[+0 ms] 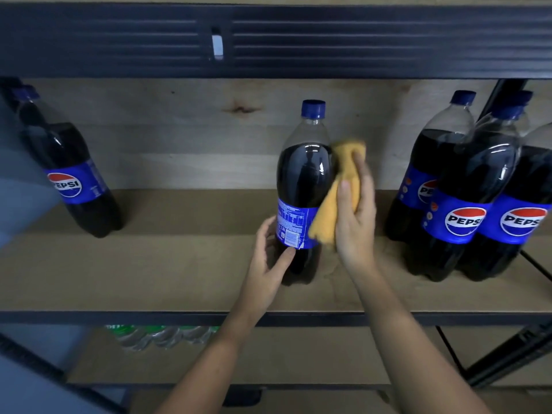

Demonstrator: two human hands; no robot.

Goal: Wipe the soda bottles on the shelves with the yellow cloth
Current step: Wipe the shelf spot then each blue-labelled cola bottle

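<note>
A large cola bottle [304,174] with a blue cap and blue label stands upright in the middle of the wooden shelf [179,273]. My left hand [270,264] grips its lower part, thumb across the dark base below the label. My right hand [355,216] holds the yellow cloth [340,189] bunched against the bottle's right side, from the shoulder down to the label. One more cola bottle [68,171] stands at the left. Several others [466,189] are grouped at the right.
The dark metal beam of the shelf above [268,40] hangs over the bottle caps. A black upright post [504,91] rises behind the right group. On the shelf below lie clear bottles with green labels [161,336]. Bare wood lies between the bottles.
</note>
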